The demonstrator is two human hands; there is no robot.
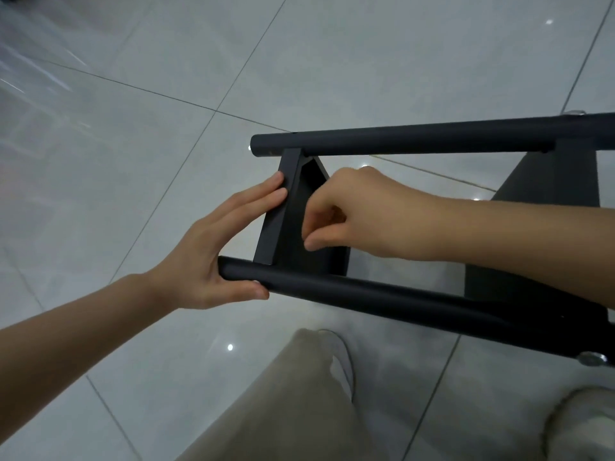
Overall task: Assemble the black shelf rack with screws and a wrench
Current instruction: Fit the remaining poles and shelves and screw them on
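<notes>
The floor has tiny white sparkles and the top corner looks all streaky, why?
Head view: the sparkles are lights glinting off the glossy floor tiles; head view, the top-left corner is smeared with pale streaks, too blurred to tell what; the black rack looks sharp but dark.

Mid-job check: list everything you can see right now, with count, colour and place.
tubes: 2, black; far one across the upper right, near one running to the lower right.
shelves: 2, black; one between the tubes' left ends, one at right.
bolts: 2, silver; one by each tube at the right edge, the second low.
floor: 1, pale grey tiles, all round.
sheet: 1, clear, blurred, top left.
leg: 1, beige trousers, bottom centre.
shoe: 1, pale, beyond the leg.
left hand: 1; straight fingers press the left shelf's edge, thumb under the near tube.
right hand: 1; fingers curled at that shelf's inner face; anything pinched is hidden.
</notes>
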